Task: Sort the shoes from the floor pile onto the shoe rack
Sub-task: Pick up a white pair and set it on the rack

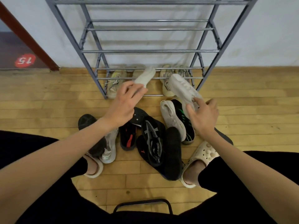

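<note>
A grey metal shoe rack stands against the white wall. My left hand grips the heel of a white knit shoe, whose toe rests across the bottom shelf bars. My right hand holds a white lace-up sneaker by its heel, tilted up in front of the rack's right side. A beige sneaker with yellow accents sits at the bottom left of the rack, and a pair of beige sneakers at the bottom right. The floor pile holds several black, white and green-striped shoes.
My feet in cream slippers flank the pile on the wooden floor. A black chair frame shows between my knees. A dark red door frame and a red "15" floor sticker lie at the left. The upper rack shelves hold nothing.
</note>
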A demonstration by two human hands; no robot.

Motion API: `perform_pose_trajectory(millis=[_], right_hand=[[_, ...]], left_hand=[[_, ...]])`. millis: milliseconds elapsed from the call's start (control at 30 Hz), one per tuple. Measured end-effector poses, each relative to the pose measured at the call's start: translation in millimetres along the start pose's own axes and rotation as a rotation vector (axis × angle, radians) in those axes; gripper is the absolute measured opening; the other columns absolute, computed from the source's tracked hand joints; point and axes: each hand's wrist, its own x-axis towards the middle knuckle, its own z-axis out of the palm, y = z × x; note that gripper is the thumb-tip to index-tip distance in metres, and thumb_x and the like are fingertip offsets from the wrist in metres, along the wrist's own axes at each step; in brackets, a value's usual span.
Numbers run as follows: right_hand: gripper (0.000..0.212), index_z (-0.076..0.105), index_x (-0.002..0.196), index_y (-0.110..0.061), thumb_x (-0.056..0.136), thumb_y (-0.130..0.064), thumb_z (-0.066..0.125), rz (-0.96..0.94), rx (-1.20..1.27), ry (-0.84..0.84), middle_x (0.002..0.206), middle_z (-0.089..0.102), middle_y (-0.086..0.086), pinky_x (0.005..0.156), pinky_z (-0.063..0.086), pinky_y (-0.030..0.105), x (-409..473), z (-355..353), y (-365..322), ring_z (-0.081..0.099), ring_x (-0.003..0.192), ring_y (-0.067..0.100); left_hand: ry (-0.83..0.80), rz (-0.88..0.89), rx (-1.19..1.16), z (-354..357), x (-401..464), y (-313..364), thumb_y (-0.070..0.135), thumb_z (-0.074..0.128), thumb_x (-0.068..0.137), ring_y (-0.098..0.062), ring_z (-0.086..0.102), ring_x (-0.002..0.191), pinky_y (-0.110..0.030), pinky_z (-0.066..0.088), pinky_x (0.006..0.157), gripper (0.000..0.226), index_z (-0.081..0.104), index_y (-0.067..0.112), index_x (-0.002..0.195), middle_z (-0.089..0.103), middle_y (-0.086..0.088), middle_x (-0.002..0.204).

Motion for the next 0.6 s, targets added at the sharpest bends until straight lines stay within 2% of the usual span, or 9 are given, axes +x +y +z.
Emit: perform_pose_trajectory(millis=[100, 200, 300, 333, 400, 467, 600], right_hand=[[0.047, 0.058, 0.126, -0.021, 0.087, -0.046, 0.053, 0.009, -0.035, 0.036, 0.114, 0.047, 0.017, 0.093, 0.034, 0.044, 16.7, 3.7, -4.7, 0.043, 0.11, 0.037], [0.044, 0.06, 0.123, -0.017, 0.088, -0.043, 0.054, 0.016, -0.031, 0.075, 0.114, 0.046, 0.02, 0.095, 0.033, 0.046, 43.3, 7.5, -13.2, 0.043, 0.11, 0.04], [0.044, 0.057, 0.123, -0.014, 0.091, -0.043, 0.051, -0.003, -0.064, 0.081, 0.117, 0.045, 0.021, 0.094, 0.034, 0.046, 75.5, 14.2, -19.0, 0.043, 0.111, 0.04], [0.043, 0.056, 0.123, -0.013, 0.091, -0.042, 0.05, -0.013, -0.075, 0.087, 0.118, 0.045, 0.022, 0.094, 0.034, 0.046, 86.0, 17.4, -20.4, 0.043, 0.111, 0.04], [0.042, 0.055, 0.122, -0.011, 0.092, -0.04, 0.049, -0.016, -0.086, 0.095, 0.119, 0.044, 0.023, 0.094, 0.033, 0.046, 104.5, 26.5, -22.8, 0.041, 0.112, 0.04], [0.043, 0.053, 0.123, -0.012, 0.094, -0.042, 0.047, -0.007, -0.108, 0.106, 0.12, 0.044, 0.024, 0.093, 0.032, 0.045, 121.5, 38.3, -22.9, 0.041, 0.112, 0.04], [0.043, 0.054, 0.123, -0.013, 0.093, -0.044, 0.047, -0.023, -0.149, 0.124, 0.126, 0.043, 0.026, 0.094, 0.033, 0.046, 155.5, 61.2, -21.1, 0.042, 0.115, 0.042]], left_hand=[[-0.04, 0.121, 0.086, 7.2, 28.0, -3.3, -0.014, 0.056, 0.07, -0.031, 0.032, 0.123, -0.051, 0.042, 0.101, 0.062, 0.052, 0.004, 0.13, 0.052, -0.013, 0.132], [-0.043, 0.19, 0.179, 23.0, 58.5, -4.2, -0.011, 0.056, 0.068, -0.032, 0.032, 0.121, -0.052, 0.044, 0.098, 0.062, 0.053, 0.002, 0.128, 0.053, -0.015, 0.13], [-0.045, 0.199, 0.281, 50.2, 92.5, -1.2, -0.007, 0.065, 0.065, -0.031, 0.034, 0.118, -0.048, 0.047, 0.095, 0.059, 0.056, 0.002, 0.123, 0.057, -0.014, 0.124], [-0.045, 0.197, 0.311, 59.6, 102.4, 0.6, -0.006, 0.062, 0.068, -0.03, 0.036, 0.116, -0.045, 0.048, 0.092, 0.051, 0.059, 0.002, 0.118, 0.06, -0.013, 0.12], [-0.056, 0.198, 0.342, 73.9, 120.5, 1.8, -0.006, 0.043, 0.076, -0.029, 0.045, 0.112, -0.04, 0.052, 0.086, 0.04, 0.066, 0.004, 0.108, 0.065, -0.011, 0.11], [-0.102, 0.177, 0.376, 88.6, 133.3, -0.6, -0.008, 0.037, 0.074, -0.03, 0.054, 0.113, -0.04, 0.051, 0.088, 0.046, 0.064, 0.002, 0.11, 0.064, -0.012, 0.113], [-0.083, 0.16, 0.424, 116.8, 155.7, -17.0, -0.008, 0.046, 0.074, -0.031, 0.056, 0.115, -0.04, 0.05, 0.092, 0.043, 0.058, 0.001, 0.115, 0.06, -0.014, 0.118]])
